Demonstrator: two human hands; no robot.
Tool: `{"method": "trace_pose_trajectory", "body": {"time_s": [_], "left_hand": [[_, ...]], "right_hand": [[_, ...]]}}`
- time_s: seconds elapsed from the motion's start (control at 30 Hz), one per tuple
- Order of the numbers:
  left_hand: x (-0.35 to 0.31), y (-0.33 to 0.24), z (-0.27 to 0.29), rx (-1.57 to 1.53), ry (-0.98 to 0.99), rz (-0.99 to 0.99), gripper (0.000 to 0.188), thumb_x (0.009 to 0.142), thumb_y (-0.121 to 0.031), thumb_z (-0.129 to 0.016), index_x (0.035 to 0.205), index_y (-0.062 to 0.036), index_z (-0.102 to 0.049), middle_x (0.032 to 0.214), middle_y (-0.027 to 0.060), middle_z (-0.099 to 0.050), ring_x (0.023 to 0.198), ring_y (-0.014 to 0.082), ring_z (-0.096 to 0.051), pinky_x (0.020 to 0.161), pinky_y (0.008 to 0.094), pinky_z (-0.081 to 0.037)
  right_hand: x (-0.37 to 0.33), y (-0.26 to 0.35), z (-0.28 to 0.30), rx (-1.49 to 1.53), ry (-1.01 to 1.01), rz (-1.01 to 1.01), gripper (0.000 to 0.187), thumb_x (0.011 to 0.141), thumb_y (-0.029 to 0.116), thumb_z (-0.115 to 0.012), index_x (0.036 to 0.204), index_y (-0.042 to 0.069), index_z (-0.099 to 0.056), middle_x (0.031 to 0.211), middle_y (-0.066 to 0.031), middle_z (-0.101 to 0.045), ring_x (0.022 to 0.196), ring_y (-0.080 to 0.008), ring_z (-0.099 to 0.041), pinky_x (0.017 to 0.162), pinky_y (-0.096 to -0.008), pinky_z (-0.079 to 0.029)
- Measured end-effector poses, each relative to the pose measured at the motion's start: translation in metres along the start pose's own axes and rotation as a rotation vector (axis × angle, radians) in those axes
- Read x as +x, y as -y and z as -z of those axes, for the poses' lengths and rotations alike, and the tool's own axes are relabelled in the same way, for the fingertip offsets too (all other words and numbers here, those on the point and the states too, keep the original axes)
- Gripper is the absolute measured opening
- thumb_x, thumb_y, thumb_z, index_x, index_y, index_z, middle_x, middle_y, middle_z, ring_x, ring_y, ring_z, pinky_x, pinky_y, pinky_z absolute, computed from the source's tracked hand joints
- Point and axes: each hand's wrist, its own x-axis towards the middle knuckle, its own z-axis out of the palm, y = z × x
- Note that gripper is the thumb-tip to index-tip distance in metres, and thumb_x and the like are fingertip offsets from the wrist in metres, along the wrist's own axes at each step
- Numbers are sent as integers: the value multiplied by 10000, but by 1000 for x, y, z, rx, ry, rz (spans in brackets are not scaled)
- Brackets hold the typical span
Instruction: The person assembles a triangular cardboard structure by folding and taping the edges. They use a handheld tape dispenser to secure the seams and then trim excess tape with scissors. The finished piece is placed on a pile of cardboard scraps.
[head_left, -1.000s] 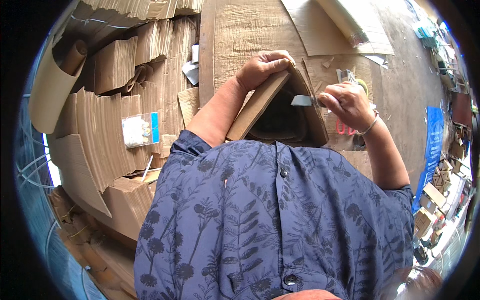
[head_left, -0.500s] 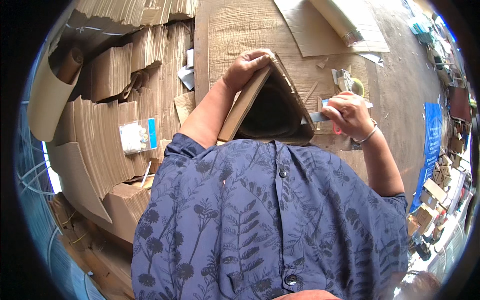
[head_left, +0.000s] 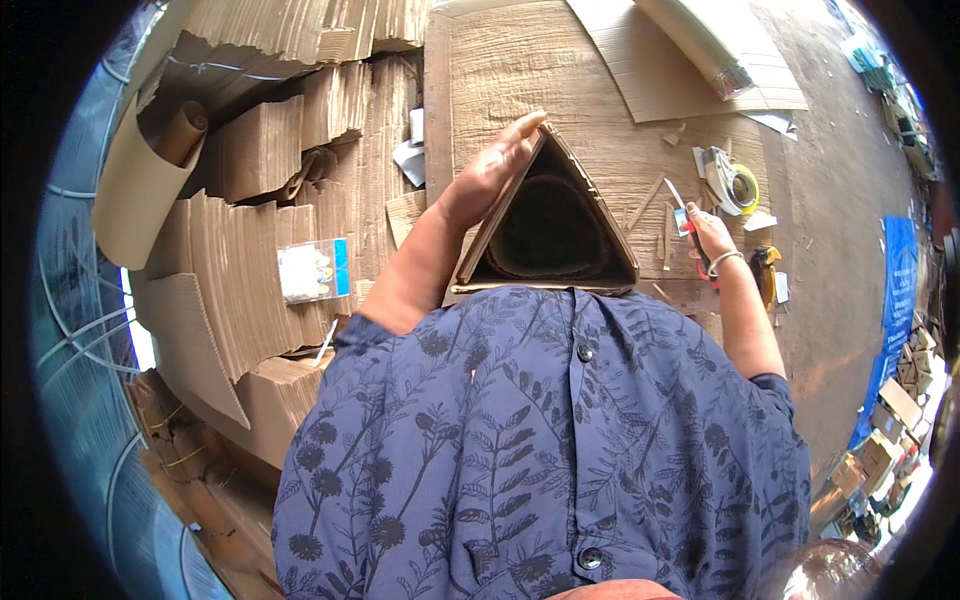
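A triangular cardboard tube point(head_left: 610, 215) rests against my front, its dark open end facing up and its apex away from me. My left hand point(head_left: 490, 175) lies along its left panel, fingers stretched toward the apex. To the right of the tube, over the wooden table point(head_left: 520, 60), my right hand point(head_left: 712, 237) is closed round a knife point(head_left: 673, 190) whose blade points away and slightly left. A small blue-and-white piece point(head_left: 683, 222) and something red point(head_left: 699, 264), partly hidden, show beside that hand.
A tape dispenser with yellow tape point(head_left: 738, 187) and a yellow-and-black tool point(head_left: 765, 275) lie near my right hand. Cardboard strips point(head_left: 646, 203) are scattered on the table. Stacked cardboard point(head_left: 215, 290) fills the left, with a plastic bag point(head_left: 310, 271) on top. A cardboard sheet point(head_left: 660, 80) lies at the far right.
My right hand has drawn the knife away from the tube's right side and turned its blade to point away from me. My left fingers have straightened from around the apex.
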Motion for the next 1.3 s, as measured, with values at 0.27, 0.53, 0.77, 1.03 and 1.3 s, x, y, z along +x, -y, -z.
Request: {"method": "trace_pose_trajectory", "body": {"time_s": [0.27, 0.53, 0.77, 1.03, 1.3], "left_hand": [[-87, -48, -22, 30, -180, 176, 490, 997, -148, -546, 1424, 56, -418, 1391, 137, -523, 1263, 183, -487, 1076, 298, -375], [-87, -46, -1, 172, -201, 138, 446, 1005, -148, -533, 1378, 86, -462, 1299, 126, -589, 1190, 165, -529, 1039, 266, -396], [-92, -13, 28, -158, -218, 142, 534, 1020, -323, -508, 1360, 87, -473, 1293, 154, -594, 1165, 174, -568, 1006, 287, -441], [-41, 18, 8, -356, -62, 207, 635, 1031, -449, -431, 1487, -22, -318, 1361, 168, -543, 1201, 220, -560, 994, 278, -456], [-28, -10, -7, 637, -16, 67, 701, 996, -337, -498, 1529, -5, -187, 1482, 255, -397, 1384, 336, -384, 1133, 336, -306]], "right_hand": [[67, -16, -46, -737, -342, 83, 498, 899, 474, -588, 1238, 110, -618, 1045, -220, -688, 1035, -381, -636, 956, -470, -470], [-69, 158, -115, 223, 446, 903, 482, 1036, 305, -466, 1431, 30, -441, 1406, -143, -488, 1331, -224, -422, 1127, -354, -307], [-89, 167, -131, -394, 171, 1033, 627, 946, 278, -566, 1492, 84, -326, 1481, -214, -340, 1364, -371, -373, 1145, -405, -304], [-97, 171, -131, -473, 85, 968, 659, 939, 224, -584, 1515, 108, -286, 1464, -217, -385, 1329, -378, -431, 1117, -386, -354], [-88, 170, -142, 26, 122, 880, 704, 946, 301, -623, 1523, 99, -274, 1410, -210, -465, 1309, -316, -465, 1098, -381, -365]]}}
